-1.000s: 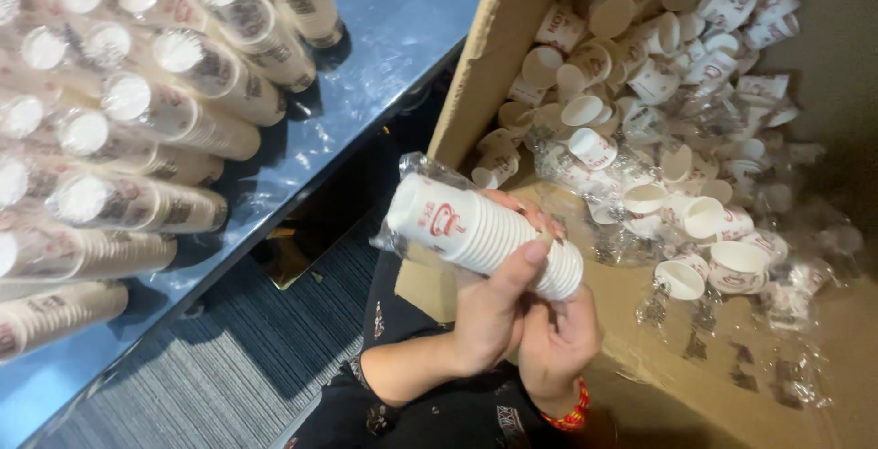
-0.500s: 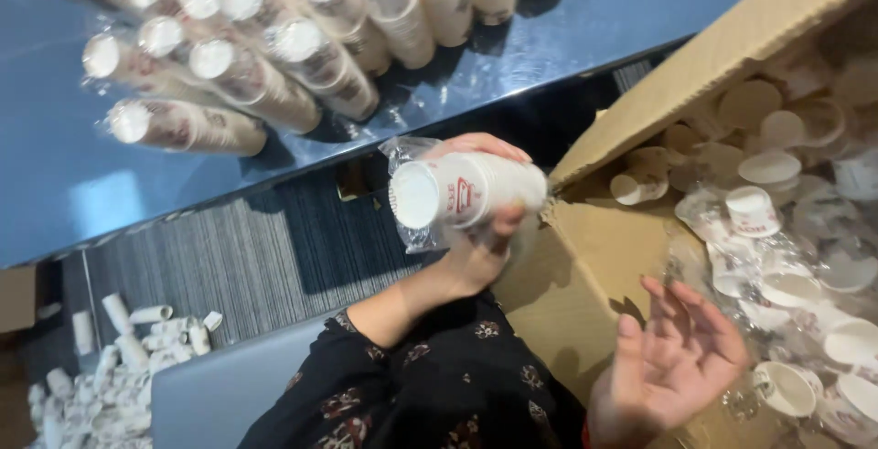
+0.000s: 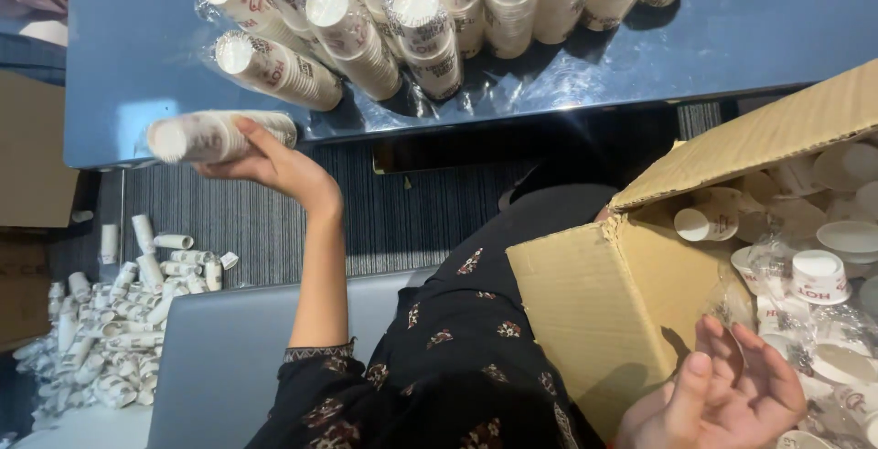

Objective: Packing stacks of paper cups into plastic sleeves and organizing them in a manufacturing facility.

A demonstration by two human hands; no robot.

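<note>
Two hands | left (image 3: 274, 161) grips cup sleeve (image 3: 215, 135) | right (image 3: 722, 394) open over cardboard box (image 3: 604, 303)

The left hand (image 3: 274, 164) is reaching far and to the left, arm stretched out, fingers curling in a grip. The right hand (image 3: 722, 394) is hovering near, at the right, palm up, fingers loosely spread.

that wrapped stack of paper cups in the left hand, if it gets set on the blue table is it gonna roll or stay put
Likely to roll: the stack of cups is a long round cylinder held on its side. It is probably light, since the left hand carries it alone with the arm stretched out. The clear film may be slippery, and the stacks on the blue table lie propped against each other.
</note>
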